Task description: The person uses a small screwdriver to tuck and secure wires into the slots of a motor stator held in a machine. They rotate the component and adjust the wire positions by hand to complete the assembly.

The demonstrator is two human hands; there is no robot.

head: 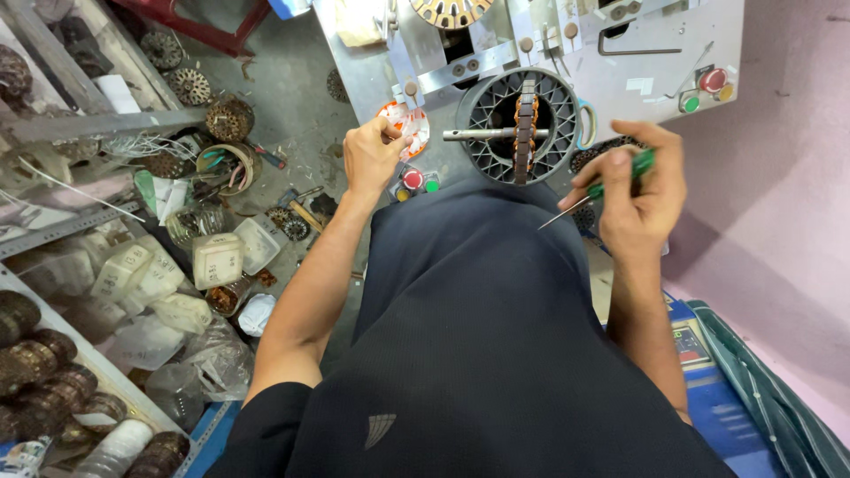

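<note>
My left hand [370, 155] pinches a small orange-and-white part [409, 124] at the front edge of a grey metal winding machine [655, 53]. My right hand [639, 190] is closed on a green-handled tool [636, 168] whose thin metal tip [562, 212] points down-left. Between the hands, a ring-shaped slotted stator [522, 124] with copper windings sits on a horizontal steel shaft [478, 134] of the machine. My dark shirt fills the lower middle of the view.
Red and green push buttons [420, 181] sit below the left hand, and another pair [704, 88] at the machine's right. Metal shelves [97, 124] at left hold wound stators, plastic boxes and bags. A pink wall [788, 177] stands at right, blue fabric [735, 398] below.
</note>
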